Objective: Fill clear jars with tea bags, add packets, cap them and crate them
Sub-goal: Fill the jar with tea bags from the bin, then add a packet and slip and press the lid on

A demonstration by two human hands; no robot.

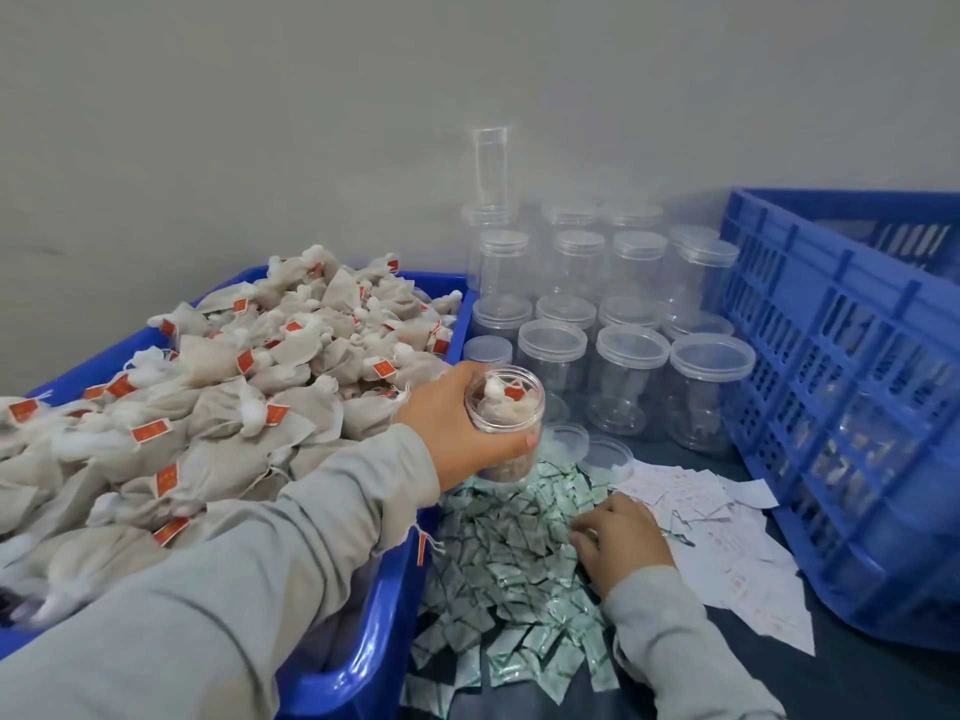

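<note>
Dark tabletop (779, 683) under plain grey wall (260, 122); left hand (457, 423) gripping filled jar (504, 423), right hand (621, 537) curled into packets (498, 553).

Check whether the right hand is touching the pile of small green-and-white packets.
Touching. The head view shows the right hand resting on the pile of small green-and-white packets, its curled fingertips pressed into them.

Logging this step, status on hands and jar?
Left hand grips uncapped jar, tea bags inside. Right hand fingering the packets. Loose lids beside; nothing blocking.
</note>
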